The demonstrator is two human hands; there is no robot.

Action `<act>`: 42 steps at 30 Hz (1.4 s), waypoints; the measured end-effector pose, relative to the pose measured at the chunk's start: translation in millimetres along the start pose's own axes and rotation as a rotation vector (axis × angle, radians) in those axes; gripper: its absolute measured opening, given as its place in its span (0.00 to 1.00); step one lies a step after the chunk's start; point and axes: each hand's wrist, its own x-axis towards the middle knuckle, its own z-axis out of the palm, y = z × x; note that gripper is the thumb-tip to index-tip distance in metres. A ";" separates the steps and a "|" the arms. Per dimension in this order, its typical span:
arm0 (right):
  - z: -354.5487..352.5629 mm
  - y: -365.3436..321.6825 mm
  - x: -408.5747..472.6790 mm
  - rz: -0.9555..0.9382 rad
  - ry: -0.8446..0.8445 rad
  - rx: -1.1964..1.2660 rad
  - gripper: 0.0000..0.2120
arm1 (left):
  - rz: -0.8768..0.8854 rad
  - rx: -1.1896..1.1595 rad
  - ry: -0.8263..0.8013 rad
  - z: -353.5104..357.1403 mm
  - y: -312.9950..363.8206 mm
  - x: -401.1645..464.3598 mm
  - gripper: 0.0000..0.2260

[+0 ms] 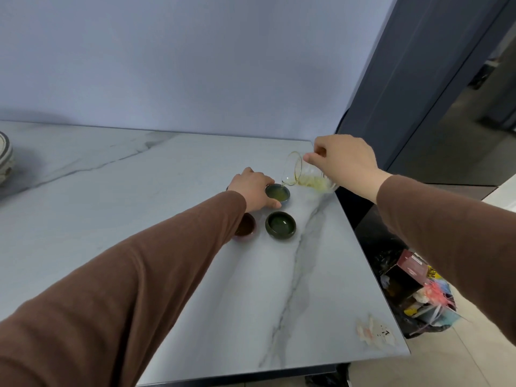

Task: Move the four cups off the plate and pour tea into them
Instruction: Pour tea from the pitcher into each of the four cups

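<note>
At the far left edge, part of a stack of plates can be seen, cut off by the side of the view. From there a wide, bare stretch of the marble table runs to the right, and it is backed by a plain wall along its far edge.

A brown sleeve is stretched across the table toward the middle. A dark red cup is seen just under that sleeve, partly hidden by it. The left hand is curled around the blue cup, with fingers touching its far side and the thumb pressed on its near side. Yellow-green tea is seen inside it. Just in front of it, a little apart, a dark green cup is standing on the table with tea in it too. A fourth cup cannot be clearly made out behind the left hand.

A glass pitcher is tipped over the blue cup, and its spout is held right at the cup's rim. The pitcher is pinched at its back by the right hand, fingers closed on it. It hangs close to the table's right edge. Past that edge, a dark bag of rubbish is seen on the floor.
</note>
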 end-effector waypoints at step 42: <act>-34.9 -35.3 -62.9 -0.260 -0.125 -0.149 0.15 | 0.054 -0.041 0.068 16.7 12.0 -88.1 0.27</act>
